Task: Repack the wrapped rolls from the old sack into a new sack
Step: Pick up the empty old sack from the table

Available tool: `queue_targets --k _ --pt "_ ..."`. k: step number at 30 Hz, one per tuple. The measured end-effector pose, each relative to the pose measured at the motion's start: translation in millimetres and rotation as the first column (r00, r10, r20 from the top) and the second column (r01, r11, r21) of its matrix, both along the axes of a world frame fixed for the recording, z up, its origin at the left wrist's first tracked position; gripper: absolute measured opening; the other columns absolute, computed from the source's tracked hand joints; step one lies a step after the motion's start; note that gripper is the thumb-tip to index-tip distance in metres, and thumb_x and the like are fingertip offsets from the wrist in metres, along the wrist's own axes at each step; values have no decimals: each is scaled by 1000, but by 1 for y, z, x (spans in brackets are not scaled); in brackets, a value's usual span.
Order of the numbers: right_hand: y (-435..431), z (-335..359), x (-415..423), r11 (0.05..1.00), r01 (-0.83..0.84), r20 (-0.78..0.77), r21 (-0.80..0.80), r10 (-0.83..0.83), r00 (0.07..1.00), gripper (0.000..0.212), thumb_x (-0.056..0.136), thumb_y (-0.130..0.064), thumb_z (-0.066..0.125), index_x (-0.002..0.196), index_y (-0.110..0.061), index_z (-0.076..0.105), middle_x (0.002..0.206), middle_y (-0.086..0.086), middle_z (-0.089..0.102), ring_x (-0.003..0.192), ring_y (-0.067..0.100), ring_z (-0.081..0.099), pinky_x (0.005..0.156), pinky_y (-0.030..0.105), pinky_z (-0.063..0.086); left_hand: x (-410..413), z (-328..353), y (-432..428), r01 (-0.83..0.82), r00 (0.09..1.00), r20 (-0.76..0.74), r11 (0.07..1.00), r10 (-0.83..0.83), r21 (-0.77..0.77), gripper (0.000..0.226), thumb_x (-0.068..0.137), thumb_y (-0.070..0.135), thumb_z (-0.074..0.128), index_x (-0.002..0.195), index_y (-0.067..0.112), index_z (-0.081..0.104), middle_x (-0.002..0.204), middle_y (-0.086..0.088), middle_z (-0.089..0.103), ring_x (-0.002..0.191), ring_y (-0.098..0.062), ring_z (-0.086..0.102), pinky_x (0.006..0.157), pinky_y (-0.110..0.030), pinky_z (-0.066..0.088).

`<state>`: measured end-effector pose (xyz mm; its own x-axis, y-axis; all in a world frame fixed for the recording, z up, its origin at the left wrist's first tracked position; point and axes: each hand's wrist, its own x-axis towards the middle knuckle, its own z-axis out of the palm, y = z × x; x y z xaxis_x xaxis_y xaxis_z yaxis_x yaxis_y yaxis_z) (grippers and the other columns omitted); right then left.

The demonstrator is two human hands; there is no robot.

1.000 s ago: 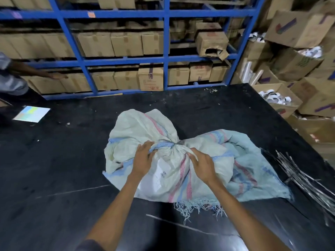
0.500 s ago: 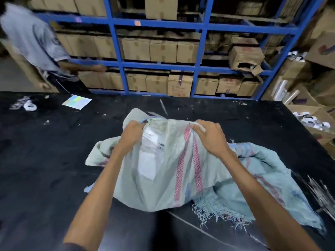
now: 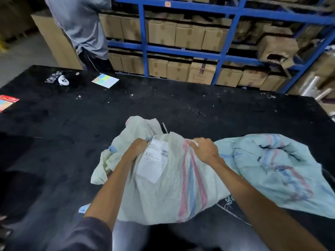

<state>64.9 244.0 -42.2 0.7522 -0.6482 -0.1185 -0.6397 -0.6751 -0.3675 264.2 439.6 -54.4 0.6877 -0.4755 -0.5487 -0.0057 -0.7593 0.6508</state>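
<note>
ok so left grip and right grip are both fisted round the top edge of the pale sack, at the worktop's near edge; bluish sack crumpled just to its right.

Left hand and right hand grip the pale sack on the black table.

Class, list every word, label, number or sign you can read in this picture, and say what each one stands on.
No text here is legible.
White label on the striped sack: a barcode and lines of print, too blurred to read.
Orange tag on the blue rack: too small to read.
Cardboard box on the bottom shelf: faint mark, unreadable.
Red packet: blurred, unreadable.
</note>
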Motion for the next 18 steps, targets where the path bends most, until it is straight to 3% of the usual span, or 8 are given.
queue_targets --k 3,6,8,10,12,15,18 --pt "4 -17 0 999 34 -3 -11 -34 999 49 104 -52 38 115 -15 68 106 7 72 99 30 66 69 32 44 4 -15 1 -9 985 170 1000 8 5 41 94 42 52 70 10 60 74 -4 64 77 -27 60 66 -33 41" --pt "0 -27 -9 978 86 7 190 -89 996 49 100 -54 45 124 -16 64 116 2 70 107 26 64 81 34 47 -7 -11 -6 20 957 290 999 -30 38 25 94 40 50 92 17 59 90 -3 65 89 -27 61 71 -33 42" --pt "-6 -23 -22 932 88 80 352 -123 989 42 96 -51 56 120 -19 66 104 -7 68 98 16 63 82 29 47 -19 -1 -16 21 950 311 1000 -19 -4 17 94 34 52 105 21 53 91 -4 64 90 -28 61 78 -35 44" --pt "-10 -16 -40 891 67 154 448 -151 977 34 89 -44 69 114 -21 68 86 -13 62 81 7 60 78 23 45 -33 11 -27 79 950 309 994 -54 -71 17 88 17 50 104 22 54 82 -5 63 80 -29 61 76 -38 48" --pt "-16 -10 -59 874 16 176 485 -116 977 35 83 -38 79 112 -21 71 85 -13 63 77 0 60 74 16 45 -49 24 -38 212 933 313 975 -180 -71 28 78 10 48 102 17 59 87 -9 67 80 -31 62 75 -39 53" --pt "-27 1 -89 825 -72 179 561 -36 983 40 73 -36 88 109 -23 74 96 -8 71 85 0 65 79 16 50 -73 47 -56 428 851 264 890 -455 155 34 83 2 51 114 13 62 113 -11 67 88 -27 62 69 -31 49" --pt "-54 8 -124 818 -94 197 568 -25 980 42 67 -40 90 105 -36 71 103 -8 72 99 4 67 90 21 53 -109 86 -78 494 708 189 668 -680 556 60 86 -1 47 143 20 45 133 -5 57 106 -25 60 75 -26 49"
